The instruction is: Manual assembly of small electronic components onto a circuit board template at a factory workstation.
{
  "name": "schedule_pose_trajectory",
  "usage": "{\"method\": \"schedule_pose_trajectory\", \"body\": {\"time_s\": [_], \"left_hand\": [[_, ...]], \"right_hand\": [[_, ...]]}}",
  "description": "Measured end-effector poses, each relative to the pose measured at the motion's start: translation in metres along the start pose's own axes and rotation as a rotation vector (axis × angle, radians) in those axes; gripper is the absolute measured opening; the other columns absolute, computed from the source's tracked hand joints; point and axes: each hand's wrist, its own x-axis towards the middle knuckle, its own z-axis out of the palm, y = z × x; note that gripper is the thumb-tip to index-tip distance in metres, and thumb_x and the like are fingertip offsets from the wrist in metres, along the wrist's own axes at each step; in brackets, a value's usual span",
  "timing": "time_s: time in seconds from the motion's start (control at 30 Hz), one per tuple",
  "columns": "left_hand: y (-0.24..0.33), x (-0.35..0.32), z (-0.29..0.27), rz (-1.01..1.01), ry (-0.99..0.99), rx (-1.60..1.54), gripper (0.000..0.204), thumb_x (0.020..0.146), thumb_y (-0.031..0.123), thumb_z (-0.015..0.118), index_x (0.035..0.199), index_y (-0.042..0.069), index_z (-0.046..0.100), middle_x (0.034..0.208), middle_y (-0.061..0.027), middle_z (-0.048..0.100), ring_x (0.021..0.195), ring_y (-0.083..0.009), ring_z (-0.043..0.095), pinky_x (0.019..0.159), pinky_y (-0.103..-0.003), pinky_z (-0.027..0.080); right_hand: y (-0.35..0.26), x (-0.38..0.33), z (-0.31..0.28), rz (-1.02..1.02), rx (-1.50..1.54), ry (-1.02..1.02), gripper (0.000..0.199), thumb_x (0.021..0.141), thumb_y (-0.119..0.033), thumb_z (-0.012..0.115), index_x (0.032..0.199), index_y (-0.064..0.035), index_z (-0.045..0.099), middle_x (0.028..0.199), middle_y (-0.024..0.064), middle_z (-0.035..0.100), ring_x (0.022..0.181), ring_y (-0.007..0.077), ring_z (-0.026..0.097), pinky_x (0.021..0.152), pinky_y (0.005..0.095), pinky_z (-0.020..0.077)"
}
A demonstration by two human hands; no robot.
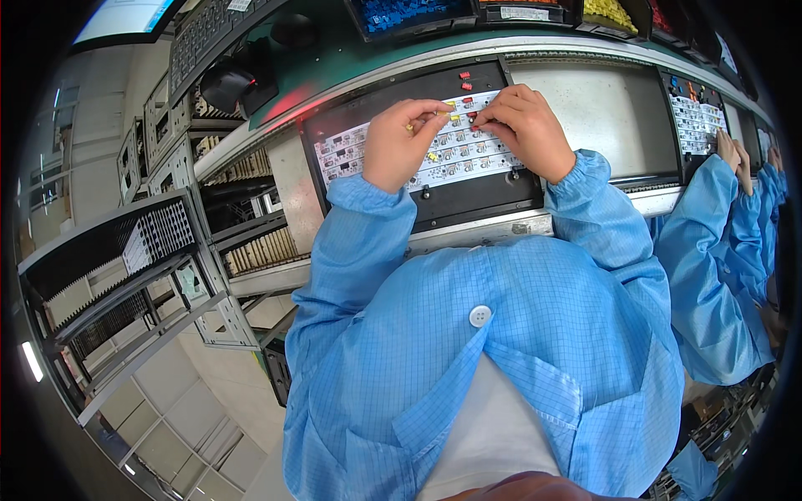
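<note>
A white panel of circuit boards with rows of small parts lies in a black tray in front of me. My left hand is over its middle, thumb and forefinger pinched beside a small yellow component. Another bit of yellow shows against that hand's fingers; whether it is gripped there is hard to make out. My right hand bends down over the panel's right part, fingertips closed on a small red component at the board. Two loose red components lie on the tray's black surface beyond the panel.
Bins of blue parts and yellow parts stand along the far side. A keyboard and black mouse are at far left. A metal rail runs along the near side. To the right, a co-worker's hands reach over another board panel.
</note>
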Motion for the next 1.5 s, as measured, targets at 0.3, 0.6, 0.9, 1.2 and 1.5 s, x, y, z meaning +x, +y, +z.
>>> {"method": "schedule_pose_trajectory", "body": {"time_s": [0.3, 0.6, 0.9, 1.2, 1.5], "left_hand": [[0.008, 0.0, 0.0, 0.046, 0.04, 0.101, 0.016, 0.092, 0.008, 0.081, 0.107, 0.007, 0.082, 0.087, -0.0043, 0.07, 0.063, -0.0102, 0.054, 0.06, -0.028, 0.045], [0.003, 0.0, 0.002, 0.022, 0.041, 0.098, 0.024, 0.09, 0.008, 0.082, 0.115, 0.008, 0.08, 0.09, -0.0026, 0.072, 0.061, -0.0086, 0.052, 0.058, -0.027, 0.045], [0.007, -0.003, 0.002, -0.024, 0.057, 0.085, 0.026, 0.089, 0.006, 0.082, 0.115, 0.008, 0.078, 0.092, -0.0021, 0.075, 0.058, -0.0077, 0.05, 0.057, -0.027, 0.044], [0.012, -0.007, 0.012, 0.085, 0.008, 0.243, 0.021, 0.09, 0.009, 0.082, 0.111, 0.009, 0.083, 0.095, -0.0037, 0.077, 0.06, -0.0097, 0.048, 0.059, -0.027, 0.044], [0.013, -0.009, 0.021, 0.239, 0.029, 0.412, 0.007, 0.09, 0.012, 0.08, 0.097, 0.01, 0.081, 0.097, -0.0088, 0.076, 0.087, -0.0318, 0.074, 0.072, -0.042, 0.058]], "right_hand": [[-0.008, -0.001, -0.002, -0.017, -0.066, 0.015, 0.016, 0.083, -0.006, 0.083, 0.097, -0.0096, 0.078, 0.1, 0.0031, 0.076, 0.104, 0.0279, 0.067, 0.093, 0.0407, 0.0536], [-0.01, -0.002, -0.004, 0.007, -0.095, -0.005, 0.017, 0.082, -0.007, 0.084, 0.098, -0.0105, 0.079, 0.1, 0.0028, 0.076, 0.104, 0.0275, 0.067, 0.093, 0.0407, 0.0532], [-0.01, 0.001, -0.008, -0.032, -0.139, -0.025, 0.014, 0.084, -0.01, 0.084, 0.098, -0.0113, 0.08, 0.099, 0.0028, 0.076, 0.101, 0.0274, 0.069, 0.092, 0.0418, 0.0532], [0.018, 0.039, 0.007, 0.007, -0.26, 0.023, 0.013, 0.092, -0.018, 0.078, 0.104, -0.0128, 0.078, 0.1, 0.0033, 0.073, 0.095, 0.0292, 0.069, 0.082, 0.0406, 0.0571], [0.02, 0.029, 0.002, 0.07, -0.076, 0.066, 0.022, 0.09, -0.006, 0.079, 0.111, -0.01, 0.075, 0.101, 0.0068, 0.071, 0.095, 0.0293, 0.069, 0.08, 0.0401, 0.0581]]}}
